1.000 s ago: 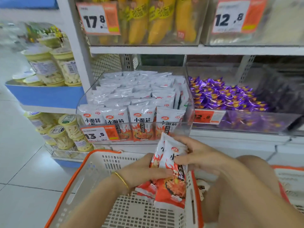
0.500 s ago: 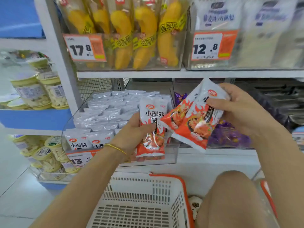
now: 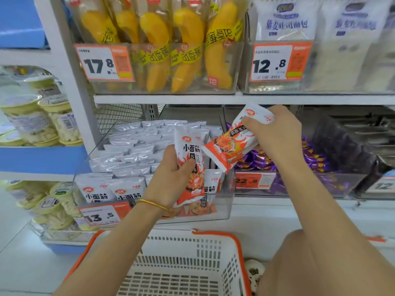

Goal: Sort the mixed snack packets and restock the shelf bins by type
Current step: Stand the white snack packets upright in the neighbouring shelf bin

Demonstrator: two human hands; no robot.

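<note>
Snack packets [image 3: 188,150] — one gripped in left hand [image 3: 168,180], another in right hand [image 3: 275,135] — before crammed bin [image 3: 227,202], over basket [image 3: 215,233]

This is a shop, a snack aisle: white shelves [image 3: 171,99] hold clear bins [image 3: 225,210] crammed with identical snack packets [image 3: 96,191], with orange price tags on their fronts: a 17.8 tag [image 3: 104,63] above the left hand [image 3: 171,178], a 12.8 tag [image 3: 280,61] above the right hand [image 3: 275,133]. A shopping basket [image 3: 213,233] sits below both.
</note>
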